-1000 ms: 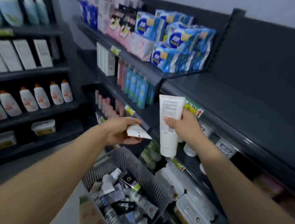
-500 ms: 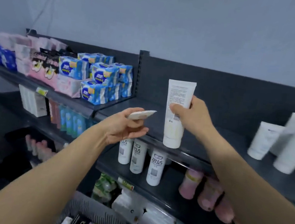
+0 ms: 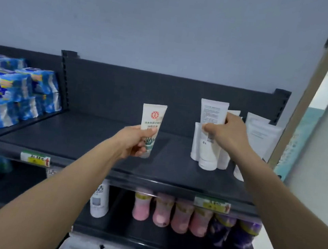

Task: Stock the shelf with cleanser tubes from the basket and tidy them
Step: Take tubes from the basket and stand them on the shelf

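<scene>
I observe both arms extended toward the top shelf (image 3: 87, 135), a dark board whose middle stretch is bare. My left hand (image 3: 134, 142) is clenched around the lower half of a cream tube (image 3: 152, 121) bearing a red round emblem and a green plant print; the tube stands upright, cap end down, and I cannot tell whether its cap touches the board. My right hand (image 3: 227, 135) grasps a taller white tube (image 3: 210, 134) around its middle, label text and a barcode facing me, its cap resting on the shelf at the near edge of a cluster of white tubes (image 3: 260, 134) standing at the far right, close to the back panel. The held white tube is touching or just beside its neighbours. Stacked blue tissue packs (image 3: 8, 92) occupy the adjoining shelf section at the left. On the shelf below I note a white bottle (image 3: 100, 201), a row of pink bottles (image 3: 170, 214) and purple packs (image 3: 234, 234) to the right. Yellow price tags (image 3: 35, 158) sit on the shelf fronts. The basket is out of view.
</scene>
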{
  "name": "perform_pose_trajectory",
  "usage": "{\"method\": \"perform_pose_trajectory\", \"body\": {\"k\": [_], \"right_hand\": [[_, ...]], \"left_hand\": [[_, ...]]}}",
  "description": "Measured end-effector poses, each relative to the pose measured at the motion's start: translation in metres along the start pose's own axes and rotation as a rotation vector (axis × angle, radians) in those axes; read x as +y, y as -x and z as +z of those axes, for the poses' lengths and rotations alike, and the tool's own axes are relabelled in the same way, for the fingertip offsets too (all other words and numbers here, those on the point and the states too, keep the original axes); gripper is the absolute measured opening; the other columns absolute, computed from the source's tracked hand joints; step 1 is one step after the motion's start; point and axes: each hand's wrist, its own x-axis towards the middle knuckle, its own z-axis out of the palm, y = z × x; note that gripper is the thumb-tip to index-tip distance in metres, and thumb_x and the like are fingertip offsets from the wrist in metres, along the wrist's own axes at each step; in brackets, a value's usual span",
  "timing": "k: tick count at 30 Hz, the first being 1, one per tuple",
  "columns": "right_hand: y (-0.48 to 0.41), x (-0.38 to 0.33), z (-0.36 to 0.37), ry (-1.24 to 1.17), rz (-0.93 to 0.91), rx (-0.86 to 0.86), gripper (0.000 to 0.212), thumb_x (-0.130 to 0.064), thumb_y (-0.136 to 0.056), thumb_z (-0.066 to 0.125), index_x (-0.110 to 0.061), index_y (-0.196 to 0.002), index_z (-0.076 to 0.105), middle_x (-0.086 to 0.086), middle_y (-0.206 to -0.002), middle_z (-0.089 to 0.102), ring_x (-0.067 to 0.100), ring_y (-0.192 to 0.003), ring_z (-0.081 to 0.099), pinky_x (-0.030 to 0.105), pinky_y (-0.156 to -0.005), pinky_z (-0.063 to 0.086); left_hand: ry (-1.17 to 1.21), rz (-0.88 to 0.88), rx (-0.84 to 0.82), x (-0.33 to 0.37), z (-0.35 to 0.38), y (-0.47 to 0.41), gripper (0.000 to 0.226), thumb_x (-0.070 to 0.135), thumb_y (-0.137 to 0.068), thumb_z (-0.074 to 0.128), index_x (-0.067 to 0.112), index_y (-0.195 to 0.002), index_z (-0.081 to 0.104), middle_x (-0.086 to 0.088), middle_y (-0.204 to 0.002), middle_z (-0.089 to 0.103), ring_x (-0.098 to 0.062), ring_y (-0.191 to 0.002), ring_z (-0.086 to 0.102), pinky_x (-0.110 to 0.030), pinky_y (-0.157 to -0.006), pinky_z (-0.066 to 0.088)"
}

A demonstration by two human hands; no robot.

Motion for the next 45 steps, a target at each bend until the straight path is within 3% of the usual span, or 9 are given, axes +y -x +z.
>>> {"method": "perform_pose_trajectory", "body": {"k": [3, 9, 13, 19, 26, 32, 37, 43, 45], "right_hand": [[-0.012, 0.024, -0.010, 0.047, 0.026, -0.011, 0.016, -0.011, -0.079, 0.067, -0.014, -0.095, 0.069, -0.005, -0.089, 0.064, 0.014, -0.088, 0.062, 0.025, -0.076, 0.046], [-0.026, 0.057, -0.011, 0.027, 0.080, -0.060, 0.025, -0.013, -0.078, 0.073, -0.016, -0.102, 0.068, -0.003, -0.100, 0.070, 0.016, -0.095, 0.065, 0.033, -0.088, 0.052], [-0.035, 0.067, -0.010, -0.018, 0.111, -0.078, 0.021, -0.011, -0.079, 0.073, -0.021, -0.095, 0.064, -0.005, -0.096, 0.067, 0.015, -0.091, 0.064, 0.030, -0.084, 0.052], [-0.054, 0.052, -0.017, 0.015, 0.016, 0.131, 0.014, -0.013, -0.081, 0.069, -0.017, -0.093, 0.062, -0.009, -0.080, 0.058, 0.010, -0.080, 0.057, 0.022, -0.074, 0.048], [-0.064, 0.024, -0.018, 0.275, -0.155, 0.292, 0.012, -0.018, -0.088, 0.061, -0.016, -0.098, 0.068, -0.007, -0.090, 0.063, 0.010, -0.086, 0.056, 0.023, -0.075, 0.043], [-0.071, 0.003, 0.004, 0.357, -0.196, 0.299, 0.010, -0.020, -0.088, 0.058, -0.019, -0.088, 0.068, -0.005, -0.084, 0.068, 0.013, -0.088, 0.060, 0.028, -0.077, 0.049], [-0.070, -0.003, 0.026, 0.459, -0.219, 0.233, 0.012, -0.021, -0.090, 0.057, -0.016, -0.089, 0.068, -0.005, -0.079, 0.066, 0.019, -0.094, 0.058, 0.031, -0.079, 0.047], [-0.067, -0.006, 0.039, 0.725, -0.292, 0.109, 0.020, -0.027, -0.095, 0.050, -0.016, -0.102, 0.065, -0.001, -0.095, 0.066, 0.021, -0.100, 0.050, 0.032, -0.085, 0.040], [-0.065, -0.008, 0.044, 0.759, -0.327, 0.050, 0.021, -0.029, -0.095, 0.049, -0.016, -0.105, 0.063, 0.000, -0.099, 0.065, 0.021, -0.102, 0.050, 0.032, -0.085, 0.038]], "left_hand": [[-0.066, -0.003, -0.028, -0.002, 0.025, -0.018, 0.011, 0.028, -0.089, 0.063, 0.025, -0.079, 0.061, 0.003, -0.059, 0.053, -0.006, -0.034, 0.036, -0.014, -0.037, 0.030], [-0.111, -0.050, 0.019, -0.010, 0.048, -0.045, 0.014, 0.032, -0.088, 0.064, 0.022, -0.078, 0.064, 0.008, -0.054, 0.062, -0.007, -0.041, 0.032, -0.020, -0.045, 0.022], [-0.021, 0.043, 0.068, -0.014, 0.061, -0.054, 0.006, 0.017, -0.089, 0.063, 0.017, -0.094, 0.067, 0.001, -0.074, 0.065, 0.000, -0.031, 0.048, -0.013, -0.039, 0.032], [-0.013, 0.110, 0.090, -0.013, 0.065, -0.083, 0.022, 0.010, -0.088, 0.063, 0.006, -0.110, 0.066, -0.006, -0.088, 0.066, 0.000, -0.039, 0.055, -0.008, -0.035, 0.036], [-0.140, 0.151, 0.058, -0.002, 0.064, -0.126, 0.025, 0.007, -0.087, 0.064, 0.001, -0.111, 0.066, -0.019, -0.111, 0.067, -0.010, -0.054, 0.052, -0.009, -0.034, 0.038], [-0.163, 0.143, 0.043, 0.007, 0.049, -0.163, 0.028, 0.003, -0.084, 0.067, 0.001, -0.111, 0.066, -0.017, -0.113, 0.068, -0.020, -0.083, 0.060, -0.029, -0.074, 0.047], [-0.207, 0.172, 0.063, 0.006, 0.044, -0.193, 0.027, 0.003, -0.081, 0.070, 0.004, -0.108, 0.068, -0.015, -0.110, 0.069, -0.020, -0.082, 0.061, -0.031, -0.078, 0.049], [-0.363, 0.162, 0.067, 0.008, 0.039, -0.205, 0.031, 0.001, -0.074, 0.073, 0.006, -0.102, 0.060, -0.016, -0.110, 0.068, -0.024, -0.081, 0.061, -0.037, -0.080, 0.053], [-0.460, 0.172, 0.109, 0.010, 0.034, -0.197, 0.045, 0.007, -0.073, 0.074, 0.005, -0.114, 0.054, -0.015, -0.117, 0.063, -0.027, -0.090, 0.062, -0.038, -0.084, 0.053]]}}
